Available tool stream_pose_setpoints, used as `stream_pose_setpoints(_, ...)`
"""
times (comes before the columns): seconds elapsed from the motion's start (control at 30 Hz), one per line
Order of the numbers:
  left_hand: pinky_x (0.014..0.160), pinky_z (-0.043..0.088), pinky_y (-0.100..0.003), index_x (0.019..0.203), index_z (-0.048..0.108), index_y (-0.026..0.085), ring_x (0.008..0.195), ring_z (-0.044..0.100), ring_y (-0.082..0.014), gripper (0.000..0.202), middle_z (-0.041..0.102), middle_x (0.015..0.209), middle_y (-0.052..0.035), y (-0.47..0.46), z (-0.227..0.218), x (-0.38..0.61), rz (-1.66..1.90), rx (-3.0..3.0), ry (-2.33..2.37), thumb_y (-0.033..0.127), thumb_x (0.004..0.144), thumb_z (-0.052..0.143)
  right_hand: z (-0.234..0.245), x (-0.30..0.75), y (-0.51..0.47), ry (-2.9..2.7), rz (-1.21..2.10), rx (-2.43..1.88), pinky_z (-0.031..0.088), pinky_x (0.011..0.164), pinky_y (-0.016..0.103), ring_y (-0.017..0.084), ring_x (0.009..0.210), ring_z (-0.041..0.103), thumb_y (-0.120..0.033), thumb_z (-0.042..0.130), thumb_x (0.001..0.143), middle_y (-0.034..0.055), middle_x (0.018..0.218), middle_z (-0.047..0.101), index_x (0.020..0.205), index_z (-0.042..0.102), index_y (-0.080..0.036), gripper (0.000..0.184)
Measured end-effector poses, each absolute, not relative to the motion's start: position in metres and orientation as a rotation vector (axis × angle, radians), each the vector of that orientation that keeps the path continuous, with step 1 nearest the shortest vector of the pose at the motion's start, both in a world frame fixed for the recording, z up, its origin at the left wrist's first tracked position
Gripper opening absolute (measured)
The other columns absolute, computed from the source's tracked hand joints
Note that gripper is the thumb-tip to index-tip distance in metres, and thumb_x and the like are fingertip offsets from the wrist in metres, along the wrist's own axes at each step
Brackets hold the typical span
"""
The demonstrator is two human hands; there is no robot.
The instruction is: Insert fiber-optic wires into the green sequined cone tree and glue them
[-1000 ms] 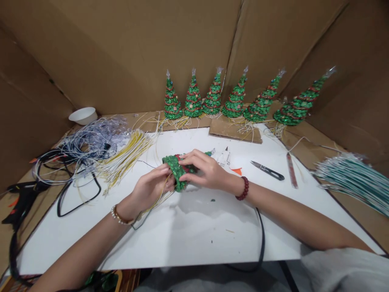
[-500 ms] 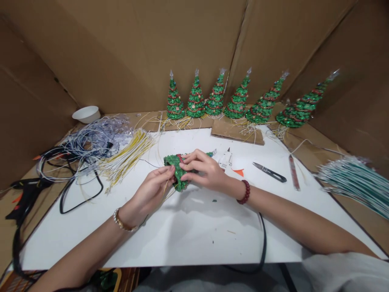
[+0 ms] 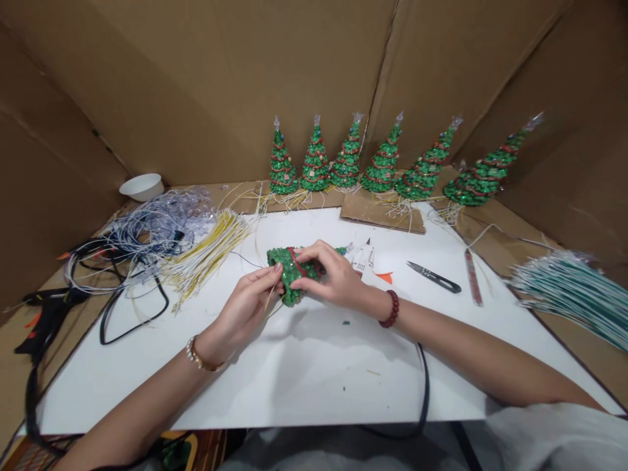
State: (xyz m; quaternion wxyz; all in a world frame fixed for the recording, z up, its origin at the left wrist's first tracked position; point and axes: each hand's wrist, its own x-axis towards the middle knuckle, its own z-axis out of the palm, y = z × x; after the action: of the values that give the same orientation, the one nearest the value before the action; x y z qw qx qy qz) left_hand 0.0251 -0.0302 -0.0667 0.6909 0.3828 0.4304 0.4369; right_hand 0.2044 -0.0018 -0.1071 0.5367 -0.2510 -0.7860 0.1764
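A small green Christmas tree [image 3: 290, 268] with red garland lies tilted on its side between my hands, base toward the left and clear tip toward the right. My left hand [image 3: 252, 294] pinches the base edge between thumb and fingers, and thin pale wires hang down beside it. Over the tree's side, my right hand [image 3: 331, 271] curls its thumb and fingers around the body. The inside of the base is mostly hidden. Behind my right hand, a white glue gun [image 3: 364, 256] with an orange part lies partly covered.
Several finished-looking trees [image 3: 346, 163] stand along the back cardboard. Yellow-white wires [image 3: 209, 255] and clear-blue wire coils [image 3: 147, 222] lie left, near a black glue gun [image 3: 49, 320] and white bowl [image 3: 142, 188]. Thread snips [image 3: 434, 277], a red stick [image 3: 473, 278] and green-white wires [image 3: 574, 294] lie right.
The tree has turned slightly in my hands, so more of its red garland shows. My right fingers have shifted a little along it, and my left hand keeps its pinch.
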Motion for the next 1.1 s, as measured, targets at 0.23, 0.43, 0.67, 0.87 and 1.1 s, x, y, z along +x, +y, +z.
stream_pose_setpoints(0.23,0.067,0.044,-0.022,0.078,0.072,0.01,0.067,0.054,-0.0114,0.024,0.066,0.074,-0.005,-0.027,-0.064,0.021,0.911,0.908,0.969,0.033,0.074,0.075,-0.11,0.204,-0.003,-1.859,0.446,-0.64,0.051,0.075,0.031,0.017,0.088,0.062,-0.042,0.069,0.08,0.0047,0.095,0.061,0.104,0.049,-0.02,0.038)
stream_pose_setpoints(0.43,0.064,0.042,-0.021,0.069,0.071,0.01,0.065,0.05,-0.0109,0.027,0.062,0.067,-0.003,-0.024,-0.064,0.021,0.937,0.95,1.001,0.034,0.065,0.081,-0.109,0.204,-0.001,-1.866,0.431,-0.597,0.051,0.073,0.029,0.016,0.088,0.061,-0.043,0.067,0.08,0.0038,0.092,0.06,0.102,0.049,-0.019,0.037)
stream_pose_setpoints(0.67,0.067,0.044,-0.021,0.073,0.072,0.011,0.067,0.052,-0.0119,0.024,0.064,0.071,-0.0044,-0.023,-0.065,0.019,0.935,0.986,1.001,0.033,0.068,0.079,-0.11,0.203,0.0,-1.874,0.425,-0.613,0.05,0.074,0.03,0.017,0.088,0.061,-0.043,0.067,0.08,0.0042,0.094,0.06,0.103,0.05,-0.019,0.038)
stream_pose_setpoints(0.87,0.063,0.042,-0.023,0.067,0.068,0.013,0.062,0.049,-0.0129,0.026,0.058,0.064,-0.0029,-0.02,-0.059,0.011,0.823,1.195,1.012,0.037,0.077,0.07,-0.097,0.208,-0.003,-1.975,0.463,-0.614,0.051,0.079,0.034,0.018,0.091,0.059,-0.035,0.066,0.084,0.0062,0.098,0.059,0.107,0.048,-0.019,0.034)
stream_pose_setpoints(1.1,0.057,0.039,-0.027,0.076,0.073,0.014,0.06,0.051,-0.0166,0.048,0.064,0.072,-0.0077,0.011,-0.038,-0.033,0.873,1.649,1.472,0.056,0.082,0.051,-0.072,0.227,0.006,-2.312,0.376,-0.768,0.041,0.1,0.048,0.029,0.124,0.045,-0.044,0.067,0.08,0.0187,0.132,0.047,0.123,0.047,-0.015,0.055)
